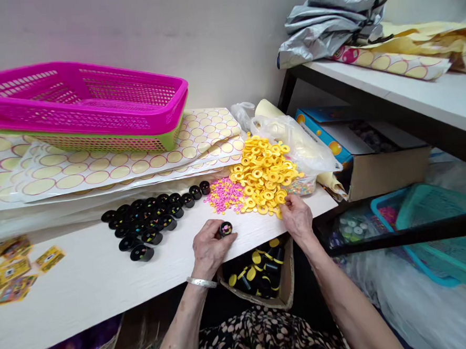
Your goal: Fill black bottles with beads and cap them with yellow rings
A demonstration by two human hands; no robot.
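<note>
My left hand (209, 245) is closed around a small black cup (226, 228) at the table's front edge; small coloured bits show inside its mouth. My right hand (297, 216) reaches to the front right edge of a heap of yellow ring-shaped caps (262, 172), its fingertips pinched on one of them. Beside that heap lies a pile of tiny pink and yellow beads (224, 193). Left of my hands stand several more black cups (152, 234) in a cluster, with coloured bits visible in many of them.
Below the table edge sits a cardboard box (289, 279) of black cups with yellow caps. Pink and green baskets (135, 120) rest on printed circle sheets (114, 168) at the back. Yellow cards (50, 258) lie far left. A shelf (405, 87) and an open box (388, 173) stand right.
</note>
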